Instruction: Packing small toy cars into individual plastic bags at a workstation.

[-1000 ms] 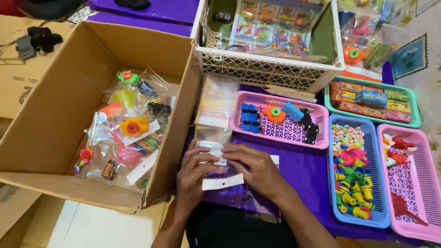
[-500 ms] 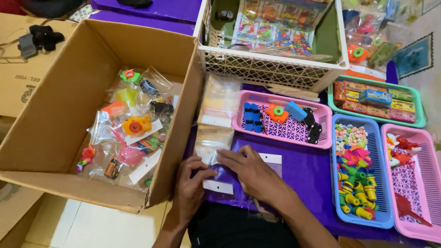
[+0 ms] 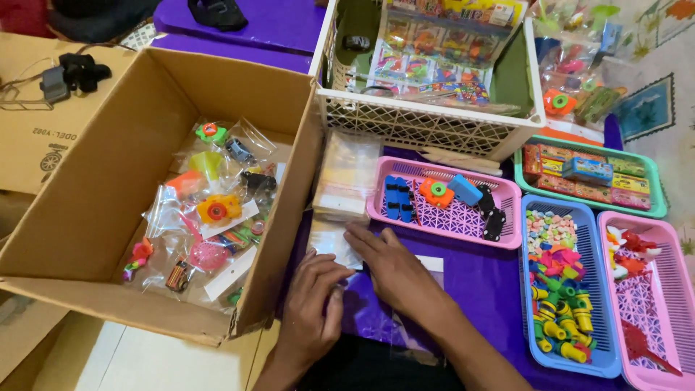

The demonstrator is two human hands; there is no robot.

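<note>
Both hands press flat on a clear plastic bag [image 3: 340, 250] on the purple counter [image 3: 478, 279] — left hand [image 3: 313, 308] fingers together, right hand [image 3: 394, 269] spread just beside it — pink basket [image 3: 441, 199] beyond.

Surface [image 3: 499, 279]: purple covering. Floor [image 3: 156, 362]: pale tile, lower left. Patterned floral mat [image 3: 655, 108], upper right. Lighting: even, indoor.

Glossy clear plastic bag [image 3: 334, 250], seemingly.
</note>
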